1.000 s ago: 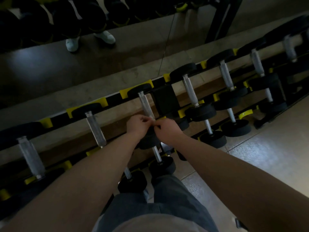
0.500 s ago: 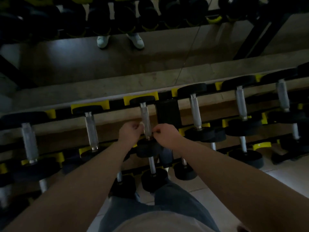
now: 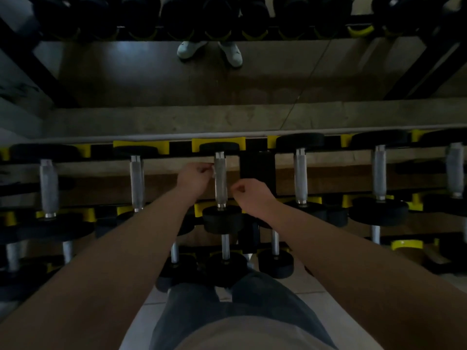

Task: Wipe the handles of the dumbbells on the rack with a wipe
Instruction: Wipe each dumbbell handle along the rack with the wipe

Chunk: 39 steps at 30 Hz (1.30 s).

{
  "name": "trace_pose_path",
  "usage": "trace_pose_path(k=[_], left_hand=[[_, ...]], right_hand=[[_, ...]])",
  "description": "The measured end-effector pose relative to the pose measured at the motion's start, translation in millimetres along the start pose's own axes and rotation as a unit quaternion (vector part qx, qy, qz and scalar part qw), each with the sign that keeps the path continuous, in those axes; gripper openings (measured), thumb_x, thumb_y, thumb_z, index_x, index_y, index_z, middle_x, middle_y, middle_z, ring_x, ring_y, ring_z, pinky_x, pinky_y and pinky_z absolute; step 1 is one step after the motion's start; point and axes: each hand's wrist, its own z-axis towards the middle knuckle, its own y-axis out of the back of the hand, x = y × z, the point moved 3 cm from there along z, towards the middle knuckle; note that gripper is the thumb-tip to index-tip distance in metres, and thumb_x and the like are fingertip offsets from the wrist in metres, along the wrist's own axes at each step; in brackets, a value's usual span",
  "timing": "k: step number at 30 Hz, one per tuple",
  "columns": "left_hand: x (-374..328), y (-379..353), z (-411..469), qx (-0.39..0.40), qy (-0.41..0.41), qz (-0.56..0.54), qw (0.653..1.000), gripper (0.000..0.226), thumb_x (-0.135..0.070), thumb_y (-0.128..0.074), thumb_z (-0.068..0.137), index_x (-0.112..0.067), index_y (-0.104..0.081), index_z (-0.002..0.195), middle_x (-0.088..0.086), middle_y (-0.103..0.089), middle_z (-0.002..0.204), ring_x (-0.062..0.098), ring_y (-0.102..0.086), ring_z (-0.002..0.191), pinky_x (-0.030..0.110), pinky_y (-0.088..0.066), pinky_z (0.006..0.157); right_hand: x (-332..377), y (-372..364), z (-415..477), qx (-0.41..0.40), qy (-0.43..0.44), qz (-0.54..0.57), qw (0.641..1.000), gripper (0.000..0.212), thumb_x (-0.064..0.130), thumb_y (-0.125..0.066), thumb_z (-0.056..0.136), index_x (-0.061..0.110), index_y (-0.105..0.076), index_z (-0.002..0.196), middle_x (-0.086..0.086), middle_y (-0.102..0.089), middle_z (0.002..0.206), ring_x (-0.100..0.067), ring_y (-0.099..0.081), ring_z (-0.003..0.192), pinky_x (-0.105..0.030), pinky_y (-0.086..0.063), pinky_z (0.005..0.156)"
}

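Note:
A dark, dim dumbbell rack [image 3: 154, 145] with yellow saddles runs across the head view. The middle dumbbell's knurled steel handle [image 3: 220, 190] stands between my two hands. My left hand [image 3: 192, 178] is at the handle's upper left and pinches a small pale wipe [image 3: 213, 171] against its side. My right hand [image 3: 250, 193] hovers just right of the handle's lower part, a small gap away, fingers curled with thumb against forefinger. I see no wipe in it.
More dumbbells sit either side on the top tier, with handles at left [image 3: 137, 183] and right [image 3: 300, 178]. A lower tier holds smaller dumbbells [image 3: 225, 258] near my knees. A mirror behind the rack reflects pale shoes [image 3: 231, 53]. Tiled floor [image 3: 316, 286] lies below.
My hands were together low on the middle handle. The left has slid up the handle with the wipe, and the right has come off to the right. The view has swung left and levelled.

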Motion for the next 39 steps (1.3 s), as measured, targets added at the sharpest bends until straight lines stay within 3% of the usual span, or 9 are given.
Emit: trace_pose_path(k=[5,11,14,20,24,27,29,34,39], left_hand=[[25.4,-10.5,-21.2,0.185,-0.025,0.221,0.957,0.021,-0.015,-0.061,0.096,-0.002,-0.073,0.106,0.016,-0.071,0.101,0.029,-0.067,0.096,0.031,-0.049,0.076],[5.4,-0.9,12.3,0.116,0.076,-0.045,0.989,0.022,-0.011,-0.056,0.097,-0.007,-0.068,0.115,0.013,-0.061,0.080,0.015,-0.051,0.063,0.022,-0.041,0.049],[-0.9,-5.8,17.9,0.114,0.081,-0.075,0.987,0.023,-0.013,-0.047,0.103,-0.012,-0.065,0.117,0.006,-0.053,0.074,0.013,-0.044,0.060,0.023,-0.035,0.050],[24.7,-5.1,15.4,0.285,0.044,0.162,0.944,0.015,-0.013,-0.060,0.093,-0.008,-0.070,0.102,0.009,-0.054,0.074,0.015,-0.044,0.062,0.025,-0.037,0.053],[8.9,-4.0,33.9,0.199,0.087,-0.043,0.975,0.018,-0.007,-0.047,0.099,-0.006,-0.063,0.104,0.006,-0.047,0.066,0.014,-0.039,0.054,0.022,-0.031,0.046],[4.3,-9.0,45.6,0.157,0.094,-0.168,0.969,0.021,-0.006,-0.041,0.103,-0.008,-0.061,0.101,0.003,-0.043,0.065,0.011,-0.037,0.051,0.019,-0.028,0.039],[12.3,-10.7,37.8,0.191,0.088,-0.136,0.968,0.023,-0.007,-0.042,0.102,-0.010,-0.065,0.101,0.004,-0.045,0.065,0.011,-0.038,0.053,0.020,-0.030,0.043],[22.4,-7.6,17.0,0.282,0.016,0.184,0.941,0.011,-0.010,-0.060,0.093,-0.004,-0.069,0.092,0.008,-0.056,0.067,0.016,-0.048,0.060,0.025,-0.041,0.057],[0.3,5.6,31.6,0.140,0.067,-0.079,0.985,0.016,-0.011,-0.054,0.098,-0.012,-0.069,0.094,0.005,-0.051,0.065,0.014,-0.045,0.058,0.021,-0.036,0.048]], right_hand=[[-12.0,-1.4,-2.6,0.046,-0.021,-0.025,0.998,0.029,0.024,-0.047,0.103,0.019,-0.068,0.123,-0.003,-0.068,0.108,-0.017,-0.064,0.093,-0.030,-0.054,0.080],[-19.2,0.2,-2.8,0.049,-0.035,0.014,0.998,0.032,0.027,-0.048,0.103,0.022,-0.065,0.130,0.001,-0.066,0.116,-0.013,-0.061,0.092,-0.023,-0.045,0.071],[-19.9,1.4,-0.6,0.035,-0.043,0.036,0.998,0.032,0.027,-0.048,0.103,0.023,-0.063,0.131,0.002,-0.065,0.120,-0.010,-0.060,0.091,-0.021,-0.045,0.068],[-16.3,-1.6,5.7,0.044,-0.054,0.033,0.997,0.032,0.028,-0.047,0.104,0.024,-0.063,0.132,0.002,-0.066,0.113,-0.010,-0.062,0.085,-0.022,-0.048,0.069],[-12.5,-3.3,5.2,0.053,-0.055,0.037,0.996,0.032,0.027,-0.047,0.103,0.024,-0.064,0.131,0.002,-0.067,0.112,-0.012,-0.064,0.087,-0.023,-0.049,0.070],[-11.3,1.1,7.6,0.033,-0.060,0.046,0.997,0.031,0.028,-0.048,0.104,0.025,-0.065,0.129,0.005,-0.066,0.120,-0.007,-0.061,0.092,-0.020,-0.047,0.073],[-13.9,2.6,7.8,0.032,-0.065,0.052,0.996,0.031,0.029,-0.048,0.104,0.025,-0.065,0.129,0.006,-0.066,0.115,-0.003,-0.060,0.085,-0.017,-0.044,0.065],[-17.9,-3.8,5.8,0.054,-0.068,0.024,0.996,0.032,0.030,-0.048,0.104,0.023,-0.066,0.129,0.008,-0.064,0.099,-0.003,-0.058,0.077,-0.017,-0.041,0.059],[-12.1,-4.8,3.4,0.059,-0.052,0.003,0.997,0.033,0.029,-0.047,0.104,0.023,-0.063,0.133,0.000,-0.066,0.125,-0.012,-0.061,0.100,-0.023,-0.048,0.081]])
